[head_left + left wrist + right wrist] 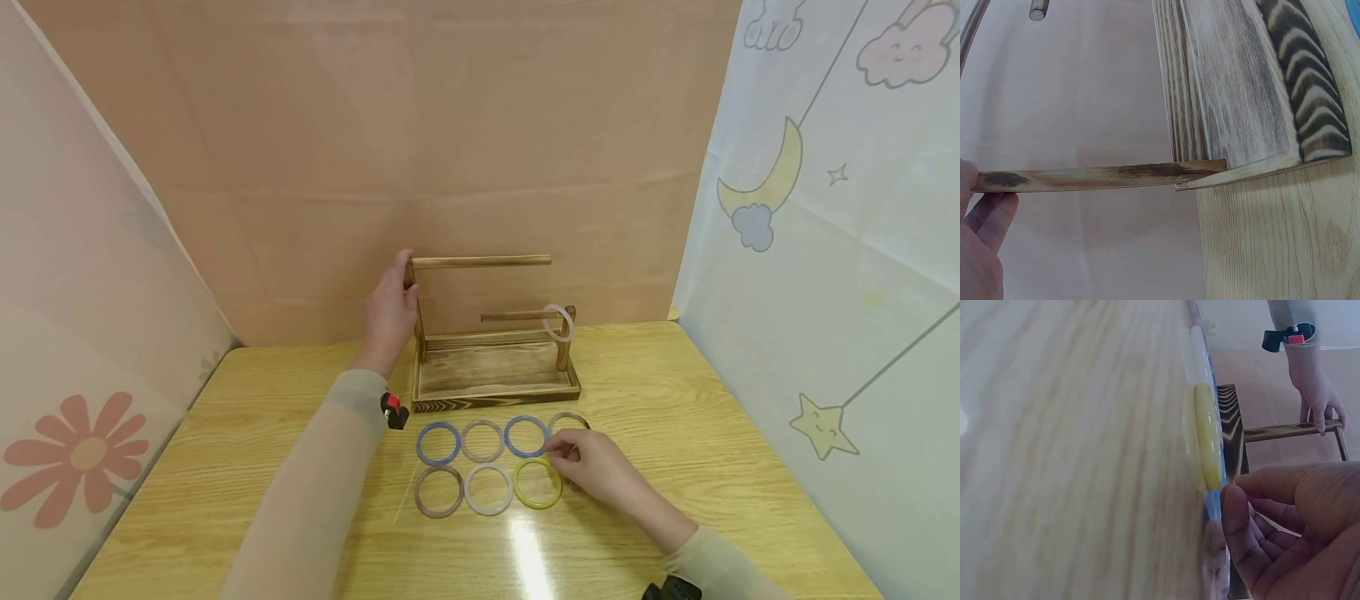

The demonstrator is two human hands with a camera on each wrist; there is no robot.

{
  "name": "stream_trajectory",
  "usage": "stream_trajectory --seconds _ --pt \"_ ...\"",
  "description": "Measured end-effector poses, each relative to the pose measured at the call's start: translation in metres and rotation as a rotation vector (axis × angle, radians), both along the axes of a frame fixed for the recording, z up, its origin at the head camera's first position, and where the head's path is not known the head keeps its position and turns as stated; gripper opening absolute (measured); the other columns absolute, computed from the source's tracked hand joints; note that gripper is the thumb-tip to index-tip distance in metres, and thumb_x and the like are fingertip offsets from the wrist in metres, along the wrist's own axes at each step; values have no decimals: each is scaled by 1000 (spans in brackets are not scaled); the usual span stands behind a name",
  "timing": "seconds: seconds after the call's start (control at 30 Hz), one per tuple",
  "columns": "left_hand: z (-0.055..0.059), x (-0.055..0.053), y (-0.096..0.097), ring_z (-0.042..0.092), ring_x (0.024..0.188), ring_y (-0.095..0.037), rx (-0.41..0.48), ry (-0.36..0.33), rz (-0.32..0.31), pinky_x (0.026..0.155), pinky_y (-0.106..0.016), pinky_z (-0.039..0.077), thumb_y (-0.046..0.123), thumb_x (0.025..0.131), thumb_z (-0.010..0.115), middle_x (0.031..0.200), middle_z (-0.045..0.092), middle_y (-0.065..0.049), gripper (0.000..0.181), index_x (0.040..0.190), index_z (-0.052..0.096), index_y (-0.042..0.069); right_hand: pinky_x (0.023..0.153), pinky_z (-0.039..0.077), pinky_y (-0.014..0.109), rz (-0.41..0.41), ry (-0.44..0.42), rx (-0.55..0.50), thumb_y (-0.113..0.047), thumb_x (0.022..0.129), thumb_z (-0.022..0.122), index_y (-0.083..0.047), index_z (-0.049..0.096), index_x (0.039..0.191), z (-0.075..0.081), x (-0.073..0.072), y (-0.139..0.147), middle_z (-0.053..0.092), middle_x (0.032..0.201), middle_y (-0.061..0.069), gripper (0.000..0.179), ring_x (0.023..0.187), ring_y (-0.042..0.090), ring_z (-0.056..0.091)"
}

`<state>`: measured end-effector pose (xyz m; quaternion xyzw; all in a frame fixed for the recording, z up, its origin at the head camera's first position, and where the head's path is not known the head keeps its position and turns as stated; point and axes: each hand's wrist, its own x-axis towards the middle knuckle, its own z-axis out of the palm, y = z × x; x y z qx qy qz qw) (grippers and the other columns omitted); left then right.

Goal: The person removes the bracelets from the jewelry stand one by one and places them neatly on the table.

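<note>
A wooden bangle stand (pixel 498 400) has a tall left post with a long upper bar and a shorter right post with a lower bar. My left hand (pixel 392 310) grips the top of the tall post (pixel 1097 178), thumb on one side and fingers on the other. A pale pink bangle (pixel 558 323) hangs on the lower bar near its post. Thumb and index finger of my right hand (pixel 600 471) pinch at the right edge of a blue bangle (pixel 527 417), beside the yellow bangle (pixel 1209 437). The exact contact is partly hidden.
Several other bangles lie flat in two rows before the stand: a blue one (pixel 438 463), a pinkish one (pixel 482 422), a brown one (pixel 438 516), a whitish one (pixel 488 512) and a partly covered brown one (pixel 568 414). Cloth walls surround the wooden table (pixel 225 467).
</note>
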<state>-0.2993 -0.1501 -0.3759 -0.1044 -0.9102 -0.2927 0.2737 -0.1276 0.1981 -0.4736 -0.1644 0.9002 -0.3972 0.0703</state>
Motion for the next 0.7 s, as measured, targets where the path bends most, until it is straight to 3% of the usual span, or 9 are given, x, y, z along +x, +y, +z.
stream_trajectory --seconds 0.2,0.43,0.7 --pt "1 1 0 68 91 -39 -7 -2 4 76 -57 56 8 112 65 148 64 -19 64 169 37 20 64 53 28 -42 42 40 -10 102 79 -10 82 114 9 -4 1 72 93 -7 12 72 8 62" --pt "2 1 0 68 94 -40 -8 -2 4 79 -59 56 8 112 65 146 64 -19 64 169 38 20 60 52 29 -120 29 -2 -11 103 79 -6 80 122 20 -10 1 70 93 -6 19 72 13 63" --pt "2 1 -1 69 95 -41 -13 6 2 78 -60 56 7 111 67 149 63 -19 65 169 37 19 56 55 31 -146 76 -70 -13 106 77 -4 76 130 35 -17 3 72 96 1 26 73 27 71"
